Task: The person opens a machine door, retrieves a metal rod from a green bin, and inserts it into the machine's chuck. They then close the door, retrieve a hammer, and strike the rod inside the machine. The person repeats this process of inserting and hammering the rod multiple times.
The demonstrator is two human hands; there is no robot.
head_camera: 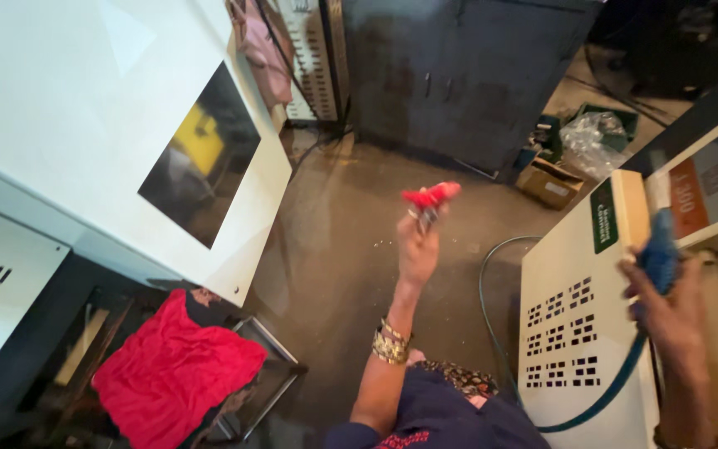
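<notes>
While the head camera looks almost straight down at a grimy workshop floor [334, 241], the left hand [419, 245] is raised out in front, fingers closed around a small red-tipped object [430, 195]. It looks like a little tool with a shiny metal part just under the red bit, but it's blurred, so I can't tell exactly what it is. Gold bangles [390, 342] sit on that wrist.

Over on the other side, the right hand [666, 303] is wrapped around a blue nozzle-type handle [658, 249], held right up against the top edge of a cream machine cabinet [579, 333] with rows of little square vent holes. A blue-green hose [600, 399] runs down from that handle and loops across the front of the cabinet, with another loop lying on the floor just beside it.

Other stuff around: a big white machine housing [85, 125] fills the upper left, with a dark window [201, 158] showing something yellow inside. Below it, a red cloth [172, 374] is draped over a dark metal frame. At the back there's a dark grey metal cabinet [459, 75], and near its right corner a cardboard box [548, 183] and a crumpled clear plastic bag [596, 133] on the floor.

Both hands are well apart, each gripping its own thing.
</notes>
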